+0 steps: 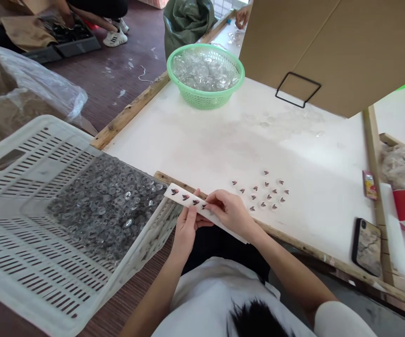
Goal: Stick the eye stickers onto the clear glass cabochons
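Sticker strip (191,200), head view, at the near edge of the table (202,135), gripped between thumb and fingers of the left hand (186,227) while the right hand (229,209) pinches at a printed motif (204,206); presumably light, pliable and easily creased, best held by its plain margins.

Left of the table (188,135), a crate (19,210) with discs (107,206) inside. On the table: by the left edge, a basin (205,100) full of pieces (205,70); toward the near edge, scattered decals (267,184); along the right edge, a phone (368,247) and, farther back, a packet (369,185). At the table's near edge, a strip (180,193) in the left hand (187,222) and the right hand (228,208).
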`<action>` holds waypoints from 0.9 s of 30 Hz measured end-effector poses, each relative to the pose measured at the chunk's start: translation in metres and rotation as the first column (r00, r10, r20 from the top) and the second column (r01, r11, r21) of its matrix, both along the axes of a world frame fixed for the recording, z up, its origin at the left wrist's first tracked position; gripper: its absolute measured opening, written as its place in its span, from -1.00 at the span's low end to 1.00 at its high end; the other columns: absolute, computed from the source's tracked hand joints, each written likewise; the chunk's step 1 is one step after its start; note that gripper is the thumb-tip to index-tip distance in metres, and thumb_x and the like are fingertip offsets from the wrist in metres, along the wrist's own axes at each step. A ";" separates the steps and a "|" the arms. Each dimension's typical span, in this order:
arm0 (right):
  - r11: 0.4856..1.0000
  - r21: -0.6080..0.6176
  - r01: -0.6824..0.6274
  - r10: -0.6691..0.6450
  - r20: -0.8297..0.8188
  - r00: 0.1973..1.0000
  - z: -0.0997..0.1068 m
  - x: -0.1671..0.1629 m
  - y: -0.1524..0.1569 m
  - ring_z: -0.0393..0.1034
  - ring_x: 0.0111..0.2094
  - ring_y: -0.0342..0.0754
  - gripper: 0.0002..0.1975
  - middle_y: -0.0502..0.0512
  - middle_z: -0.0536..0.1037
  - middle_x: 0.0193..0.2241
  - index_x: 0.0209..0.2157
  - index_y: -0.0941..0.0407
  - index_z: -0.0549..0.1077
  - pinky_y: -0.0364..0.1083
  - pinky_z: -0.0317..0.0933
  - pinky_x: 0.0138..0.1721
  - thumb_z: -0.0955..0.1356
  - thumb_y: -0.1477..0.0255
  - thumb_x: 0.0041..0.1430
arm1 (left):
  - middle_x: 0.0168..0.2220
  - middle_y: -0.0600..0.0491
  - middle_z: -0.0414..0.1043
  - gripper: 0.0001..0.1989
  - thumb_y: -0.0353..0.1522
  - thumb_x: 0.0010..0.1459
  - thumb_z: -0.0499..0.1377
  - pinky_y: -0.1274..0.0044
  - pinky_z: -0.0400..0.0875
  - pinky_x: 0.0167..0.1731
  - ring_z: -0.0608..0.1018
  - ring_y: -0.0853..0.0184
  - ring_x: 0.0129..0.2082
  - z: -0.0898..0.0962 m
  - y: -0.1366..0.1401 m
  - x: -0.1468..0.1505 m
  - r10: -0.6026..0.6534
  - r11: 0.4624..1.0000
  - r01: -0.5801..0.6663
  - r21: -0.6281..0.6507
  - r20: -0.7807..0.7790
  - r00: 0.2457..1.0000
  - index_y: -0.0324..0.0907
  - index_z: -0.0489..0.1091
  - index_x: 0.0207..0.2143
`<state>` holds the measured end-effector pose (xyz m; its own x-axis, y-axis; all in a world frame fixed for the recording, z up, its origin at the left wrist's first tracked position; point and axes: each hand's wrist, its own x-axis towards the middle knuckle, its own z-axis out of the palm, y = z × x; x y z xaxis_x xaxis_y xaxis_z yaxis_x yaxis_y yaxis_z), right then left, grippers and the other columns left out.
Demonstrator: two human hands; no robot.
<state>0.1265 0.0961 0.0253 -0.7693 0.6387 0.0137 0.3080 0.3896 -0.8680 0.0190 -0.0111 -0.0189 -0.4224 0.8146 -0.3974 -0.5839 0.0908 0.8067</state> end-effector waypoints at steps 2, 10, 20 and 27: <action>0.998 0.058 0.000 -0.002 0.027 1.000 -0.002 0.004 0.001 0.38 -0.36 -0.12 -0.95 0.01 0.51 -0.34 -0.28 0.05 0.41 -0.14 0.22 -0.33 0.30 0.47 0.25 | -0.24 -0.02 0.53 -0.46 -0.12 0.19 0.17 0.48 0.56 -0.41 0.58 0.28 -0.38 0.000 0.001 -0.002 0.009 1.000 -0.009 -0.002 -0.034 0.999 -0.13 0.30 0.17; 0.969 0.245 0.023 -0.016 -0.031 0.999 -0.004 0.003 -0.001 0.35 -0.19 -0.02 -0.85 0.13 0.45 -0.26 -0.33 0.05 0.40 -0.04 0.27 -0.18 0.23 0.48 0.29 | -0.37 0.04 0.55 -0.63 -0.15 0.14 0.22 0.50 0.53 -0.48 0.57 0.34 -0.51 0.002 0.009 -0.002 0.057 0.997 -0.059 -0.040 -0.038 0.998 -0.19 0.45 -0.09; 0.823 -0.117 0.557 -0.557 0.030 0.830 -0.020 0.048 0.114 0.29 -0.50 -0.13 -0.83 -0.01 0.42 -0.52 -0.37 0.09 0.37 -0.10 0.21 -0.45 0.37 0.29 0.09 | -0.42 0.04 0.53 -0.60 -0.16 0.12 0.24 0.51 0.55 -0.49 0.56 0.36 -0.53 -0.004 0.009 -0.008 0.098 0.994 -0.096 -0.053 0.029 0.995 -0.23 0.47 -0.07; 0.815 -0.070 0.575 -0.553 0.201 0.808 -0.046 0.054 0.143 0.24 -0.55 -0.14 -0.83 -0.02 0.42 -0.59 -0.42 0.10 0.41 -0.12 0.13 -0.50 0.37 0.29 -0.01 | -0.40 0.03 0.53 -0.56 -0.14 0.09 0.25 0.50 0.56 -0.49 0.56 0.35 -0.52 -0.004 0.006 -0.008 0.091 0.994 -0.089 -0.056 0.017 0.996 -0.21 0.48 -0.05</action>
